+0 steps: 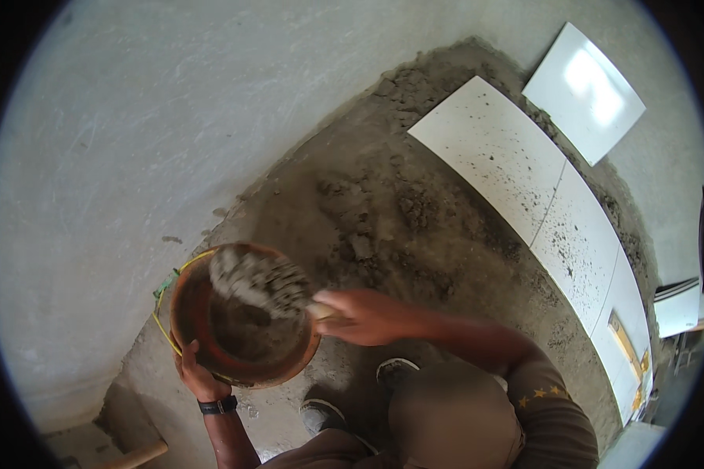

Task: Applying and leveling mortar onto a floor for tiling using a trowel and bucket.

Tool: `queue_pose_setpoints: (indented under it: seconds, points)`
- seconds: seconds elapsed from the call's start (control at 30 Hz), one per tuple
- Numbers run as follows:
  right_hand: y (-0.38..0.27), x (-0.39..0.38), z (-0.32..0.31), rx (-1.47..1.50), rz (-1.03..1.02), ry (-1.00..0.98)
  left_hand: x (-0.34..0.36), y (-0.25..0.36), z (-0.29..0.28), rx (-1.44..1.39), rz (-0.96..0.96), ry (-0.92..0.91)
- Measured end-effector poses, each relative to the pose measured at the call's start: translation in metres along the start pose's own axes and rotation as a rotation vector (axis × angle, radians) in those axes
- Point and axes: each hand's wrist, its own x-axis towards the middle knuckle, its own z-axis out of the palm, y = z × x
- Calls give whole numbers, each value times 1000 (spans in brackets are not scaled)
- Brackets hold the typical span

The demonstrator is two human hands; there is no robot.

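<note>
My left hand (199, 371) grips the rim of a round rust-orange bucket (184, 297) with a thin yellow handle, tilted at the lower left beside the wall; a dark band is on that wrist. My right hand (352, 316) is closed round the handle of a trowel (325, 311). A blurred lump of grey mortar (254, 277) covers the trowel's blade over the bucket's mouth. Grey paste coats part of the bucket's dark inside.
Rough mortar (391, 203) covers the floor ahead. White tiles (485, 148) speckled with mortar run down the right, with a wooden piece (620, 336) on them. A loose tile (583, 94) and a stack (675, 309) are by the right wall. A wooden handle (141, 455) lies lower left.
</note>
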Motion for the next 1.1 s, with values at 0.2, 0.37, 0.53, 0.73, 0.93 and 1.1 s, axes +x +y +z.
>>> queue_pose_setpoints:
  seconds: [0.2, 0.37, 0.53, 0.73, 0.93, 1.1]
  points:
    - [-38, 60, 41, -471, -68, -216, 6, -10, -30, -60, -4, -7]
    - [-48, 53, 36, -529, -68, -149, 8, -15, -40, -70, -78, -40]
    - [-19, 7, 13, -245, -40, 107, 16, -18, -67, -157, -49, -93]
    - [101, -171, 14, 33, 731, 940, 25, -40, -93, -79, -220, 115]
    - [159, -347, 15, 815, 947, 1728, 58, -57, -144, 65, -133, 109]
    - [176, -321, -16, 943, 868, 1725, 29, -57, -93, 162, 18, 111]
